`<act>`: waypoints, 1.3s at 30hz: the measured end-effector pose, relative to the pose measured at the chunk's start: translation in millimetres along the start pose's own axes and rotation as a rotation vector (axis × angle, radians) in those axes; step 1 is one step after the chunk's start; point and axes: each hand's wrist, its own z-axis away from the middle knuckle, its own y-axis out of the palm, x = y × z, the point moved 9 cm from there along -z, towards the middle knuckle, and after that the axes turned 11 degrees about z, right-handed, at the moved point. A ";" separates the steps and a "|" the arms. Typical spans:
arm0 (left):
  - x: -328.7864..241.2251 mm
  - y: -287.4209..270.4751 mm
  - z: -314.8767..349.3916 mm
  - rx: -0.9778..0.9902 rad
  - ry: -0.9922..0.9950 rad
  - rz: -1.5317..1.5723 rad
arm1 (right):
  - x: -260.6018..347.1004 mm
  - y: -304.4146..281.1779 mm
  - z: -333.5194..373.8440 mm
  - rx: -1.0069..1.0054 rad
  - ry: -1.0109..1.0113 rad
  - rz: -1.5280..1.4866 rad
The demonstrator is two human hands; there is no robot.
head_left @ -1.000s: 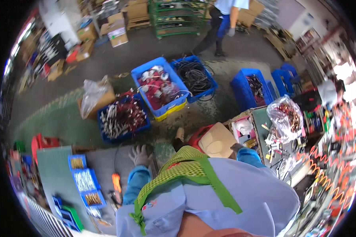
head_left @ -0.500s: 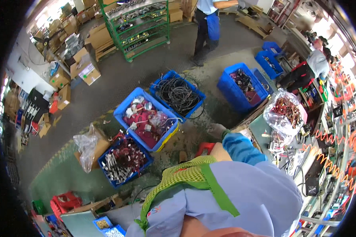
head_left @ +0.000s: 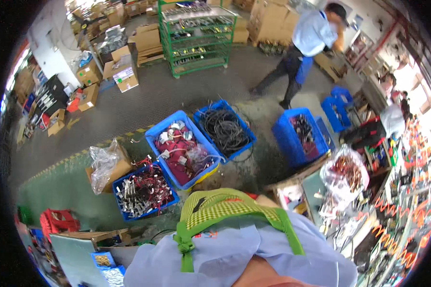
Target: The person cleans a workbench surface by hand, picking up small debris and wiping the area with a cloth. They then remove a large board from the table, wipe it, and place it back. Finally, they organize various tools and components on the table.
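Neither hand shows in the head view, so the state of the fingers cannot be told; only the person's light-blue shirt with its green mesh strap (head_left: 227,210) fills the lower edge. Nearest on the floor stand three blue crates: one of red-and-white wire harnesses (head_left: 184,153), one of black cables (head_left: 225,129), and one of red wires with metal ends (head_left: 143,191) beside a plastic-lined cardboard box (head_left: 105,165). A loose cable trailing over a crate rim could snag a foot. Compared with half a second ago, the view has tilted up, showing more of the green shelving rack (head_left: 196,36) and the co-worker (head_left: 304,52).
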 end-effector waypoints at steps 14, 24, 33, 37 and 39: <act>-33.3 -16.2 -61.3 0.020 0.088 -0.033 | 36.5 -115.8 -89.5 -0.335 -0.441 -0.109; -53.0 -5.1 -96.3 0.121 0.146 0.024 | 51.7 -7.6 -77.6 -0.037 -0.124 -0.103; 3.1 -0.5 -112.5 0.208 0.018 0.245 | 64.4 -56.3 -61.8 0.035 -0.021 -0.093; 86.6 16.9 -90.9 0.226 -0.218 0.347 | 118.9 -140.2 -45.8 0.028 -0.012 -0.129; 126.8 28.9 -74.0 0.241 -0.336 0.368 | 160.4 -174.1 -41.4 0.019 -0.012 -0.185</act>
